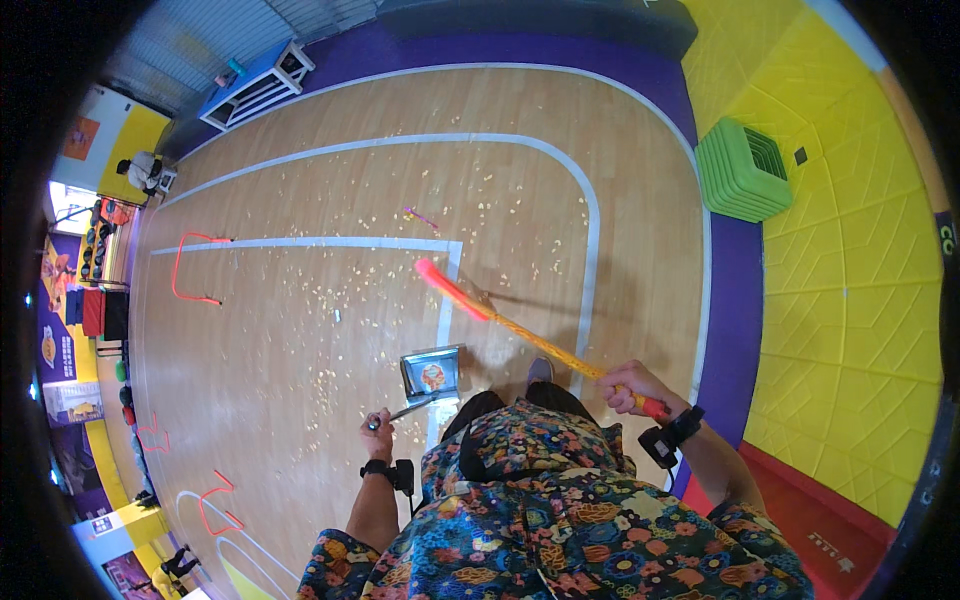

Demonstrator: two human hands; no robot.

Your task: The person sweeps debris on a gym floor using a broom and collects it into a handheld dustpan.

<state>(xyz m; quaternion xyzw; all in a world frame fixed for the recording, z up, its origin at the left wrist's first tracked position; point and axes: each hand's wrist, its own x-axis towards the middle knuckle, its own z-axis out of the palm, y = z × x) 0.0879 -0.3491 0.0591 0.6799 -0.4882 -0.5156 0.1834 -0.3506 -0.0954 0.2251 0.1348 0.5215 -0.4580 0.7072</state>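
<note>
My right hand (634, 388) grips the yellow-orange patterned handle of a broom (551, 349). Its pink bristle head (450, 289) points away to the upper left, above the wooden floor. In my left hand (379, 429) is the handle of a long-handled dustpan (442, 358), whose shiny pan stands on the floor in front of my feet. An orange-and-white patch, perhaps a sticker, shows inside the pan. Small pale scraps (330, 360) lie scattered over the floor ahead and to the left, some of them close to the pan.
Green stacked plastic steps (739, 172) stand by the yellow padded wall (840, 300) on the right. Red hurdle frames (176, 266) are on the left. A purple stick-like item (421, 217) lies ahead. A blue-topped bench (251, 79) and a person (142, 172) are farther off.
</note>
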